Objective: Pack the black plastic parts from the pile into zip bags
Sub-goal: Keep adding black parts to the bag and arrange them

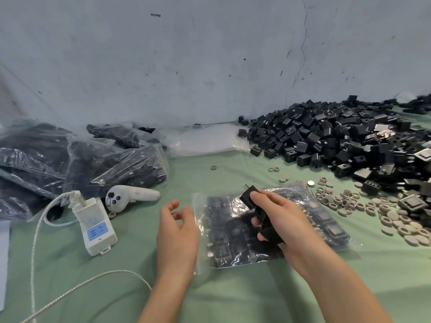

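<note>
Gripping black parts (249, 198) w/ your right hand (277, 220), left hand (178, 231) slack & empty: mid-fill, next you spread the zip bag (224, 241) mouth at left.

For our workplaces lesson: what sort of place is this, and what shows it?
Probably a small packing workshop: a large pile of black plastic parts, filled zip bags heaped at the left, and the right hand holding parts above another bag.

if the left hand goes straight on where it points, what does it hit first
Probably the empty clear bags at the back; the left hand points away over green cloth, just right of the filled bags. Depth unclear.
</note>
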### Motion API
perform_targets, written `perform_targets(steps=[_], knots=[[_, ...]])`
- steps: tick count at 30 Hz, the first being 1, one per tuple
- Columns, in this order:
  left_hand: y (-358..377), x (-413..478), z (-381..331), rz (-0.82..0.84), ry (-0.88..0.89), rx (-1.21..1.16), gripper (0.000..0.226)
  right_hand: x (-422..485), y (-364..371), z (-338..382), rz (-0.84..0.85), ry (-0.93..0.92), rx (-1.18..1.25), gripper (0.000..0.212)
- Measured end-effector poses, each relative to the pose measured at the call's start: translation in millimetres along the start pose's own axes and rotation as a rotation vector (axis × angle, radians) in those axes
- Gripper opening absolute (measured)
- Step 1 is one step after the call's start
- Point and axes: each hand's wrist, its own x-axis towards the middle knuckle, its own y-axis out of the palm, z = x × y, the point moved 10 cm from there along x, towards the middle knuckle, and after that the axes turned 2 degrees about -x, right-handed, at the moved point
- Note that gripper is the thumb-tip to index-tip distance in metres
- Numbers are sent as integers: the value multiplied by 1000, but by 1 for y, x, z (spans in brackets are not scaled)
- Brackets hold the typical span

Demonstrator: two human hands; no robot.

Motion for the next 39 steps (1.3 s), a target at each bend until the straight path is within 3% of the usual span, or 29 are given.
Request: perform_targets(steps=[2,8,14,20,24,27,31,34,39], knots=[[-7,-6,-20,-32,128,13,12,-2,7,4,53,-35,-16,13],[-4,-30,-46,6,270,63,15,-16,34,15,220,-181,-142,20],[23,-45,-36,266,36,-203,31,-28,50,27,180,-445,-460,28],[23,-38,-23,292,-105,-272,22,-36,60,33,154,-621,-757,35],[-18,-10,-14,69,-59,-169,8,-25,30,34,-8,-562,-666,26],[-42,4,1,-19,-62,10,18,-12,-2,30,-127,-440,-624,21],[-38,6,19,14,-144,74,28,-8,-18,35,-207,-425,-788,19],[-29,8,27,47,-205,-85,30,-11,-13,38,-231,-466,-987,17],[-27,12,29,61,-165,65,32,-12,-2,32,-198,-469,-1193,17]])
